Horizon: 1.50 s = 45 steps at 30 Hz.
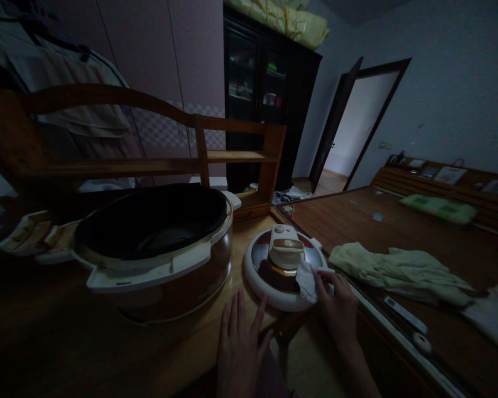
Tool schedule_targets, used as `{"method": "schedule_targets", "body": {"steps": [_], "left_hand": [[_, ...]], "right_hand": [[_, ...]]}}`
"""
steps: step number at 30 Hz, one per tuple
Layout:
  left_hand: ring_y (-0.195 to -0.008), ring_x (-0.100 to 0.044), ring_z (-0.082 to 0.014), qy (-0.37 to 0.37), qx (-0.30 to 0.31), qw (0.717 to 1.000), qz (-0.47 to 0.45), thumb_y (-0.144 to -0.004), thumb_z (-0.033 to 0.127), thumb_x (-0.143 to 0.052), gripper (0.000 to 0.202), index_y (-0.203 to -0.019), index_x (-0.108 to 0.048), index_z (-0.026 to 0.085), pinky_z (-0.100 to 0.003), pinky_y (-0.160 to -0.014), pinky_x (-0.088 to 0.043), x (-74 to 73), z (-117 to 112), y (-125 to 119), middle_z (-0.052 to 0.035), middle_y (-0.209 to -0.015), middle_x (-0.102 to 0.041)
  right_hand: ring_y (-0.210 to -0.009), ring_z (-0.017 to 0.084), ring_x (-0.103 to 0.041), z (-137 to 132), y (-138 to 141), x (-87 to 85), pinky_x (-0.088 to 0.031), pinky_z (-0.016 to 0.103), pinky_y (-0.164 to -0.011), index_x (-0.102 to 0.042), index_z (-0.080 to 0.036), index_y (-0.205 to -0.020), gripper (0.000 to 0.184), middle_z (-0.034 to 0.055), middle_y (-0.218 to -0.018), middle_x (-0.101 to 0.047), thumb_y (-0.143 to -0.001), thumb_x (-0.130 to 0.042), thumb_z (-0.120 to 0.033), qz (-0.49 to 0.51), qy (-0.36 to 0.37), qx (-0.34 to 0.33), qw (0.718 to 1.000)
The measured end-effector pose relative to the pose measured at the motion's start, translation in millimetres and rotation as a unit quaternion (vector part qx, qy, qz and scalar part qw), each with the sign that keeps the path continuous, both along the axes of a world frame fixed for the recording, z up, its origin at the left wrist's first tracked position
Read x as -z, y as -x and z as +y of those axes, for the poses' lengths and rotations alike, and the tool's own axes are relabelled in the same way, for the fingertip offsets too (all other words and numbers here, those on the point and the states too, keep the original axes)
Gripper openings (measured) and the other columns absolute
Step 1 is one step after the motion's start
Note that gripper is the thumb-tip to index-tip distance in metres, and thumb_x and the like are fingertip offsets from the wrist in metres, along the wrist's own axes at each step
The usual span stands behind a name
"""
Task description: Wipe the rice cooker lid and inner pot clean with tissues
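A round lid with a pale rim, a shiny dark top and a raised handle lies on the wooden desk, partly over its front edge. My right hand pinches a crumpled white tissue against the lid's right side. My left hand is spread, fingers apart, at the desk edge just in front of the lid, its thumb tip close to the rim. Left of both hands stands a large electric cooker without its lid, its black inner pot facing up.
Behind the cooker rises a wooden shelf. On the right, a wooden bed holds a pale green garment, a remote control and a white roll. Small boxes sit left of the cooker.
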State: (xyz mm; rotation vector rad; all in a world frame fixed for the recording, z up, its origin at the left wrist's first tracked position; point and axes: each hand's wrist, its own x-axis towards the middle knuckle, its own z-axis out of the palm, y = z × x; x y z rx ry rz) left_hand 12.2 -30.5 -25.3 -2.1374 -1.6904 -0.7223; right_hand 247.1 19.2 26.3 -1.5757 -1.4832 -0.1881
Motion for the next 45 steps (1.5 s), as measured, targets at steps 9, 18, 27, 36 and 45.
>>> {"method": "schedule_targets", "body": {"steps": [9,18,27,36,45], "left_hand": [[-0.143,-0.029,-0.0341,-0.001,0.000,1.000,0.005,-0.088,0.037,-0.061,0.077,-0.154,-0.020,0.031,-0.055,-0.111,-0.033,0.4,-0.7,0.4,-0.0152,-0.159,-0.025],[-0.143,-0.031,-0.0338,-0.007,-0.002,1.000,0.003,-0.088,0.037,-0.061,0.076,-0.153,-0.021,0.032,-0.055,-0.110,-0.036,0.6,-1.6,0.2,-0.0148,-0.158,-0.028],[-0.143,-0.030,-0.0334,-0.005,-0.003,1.000,0.003,-0.089,0.038,-0.060,0.076,-0.154,-0.020,0.032,-0.056,-0.110,-0.036,3.5,-0.3,-0.3,-0.0168,-0.158,-0.026],[-0.142,-0.032,-0.0344,-0.013,-0.002,1.000,0.006,-0.087,0.041,-0.062,0.079,-0.153,-0.022,0.032,-0.055,-0.110,-0.035,3.6,1.2,0.7,-0.0147,-0.158,-0.028],[-0.142,-0.031,-0.0352,-0.012,0.009,1.000,-0.018,-0.087,0.054,-0.055,0.075,-0.153,-0.024,0.033,-0.055,-0.109,-0.038,4.2,2.2,0.2,-0.0169,-0.158,-0.027]], "right_hand": [[-0.100,0.026,-0.058,6.1,2.7,-2.0,-0.046,0.042,-0.090,-0.060,-0.022,-0.098,0.020,0.0095,-0.101,-0.062,-0.096,-0.048,-0.037,-0.026,-0.021,-0.004,0.999],[-0.145,0.028,-0.027,-5.0,13.8,12.4,-0.030,0.052,-0.114,-0.030,-0.028,-0.150,0.055,0.0085,-0.159,-0.026,-0.099,-0.043,-0.039,0.016,0.054,-0.069,0.996],[-0.149,0.029,-0.007,-4.9,12.1,26.1,-0.019,0.057,-0.118,-0.031,-0.030,-0.151,0.051,0.0023,-0.164,-0.005,-0.101,-0.035,-0.040,-0.018,0.093,-0.069,0.993],[-0.150,0.025,-0.005,-4.1,12.3,28.7,-0.012,0.053,-0.121,-0.021,-0.027,-0.154,0.056,-0.0004,-0.163,-0.013,-0.101,-0.032,-0.042,0.029,0.090,-0.085,0.992],[-0.149,0.021,-0.015,-3.9,3.0,23.0,-0.010,0.046,-0.122,-0.018,-0.029,-0.155,0.060,-0.0008,-0.162,-0.017,-0.100,-0.036,-0.045,0.163,0.058,-0.070,0.983]]}}
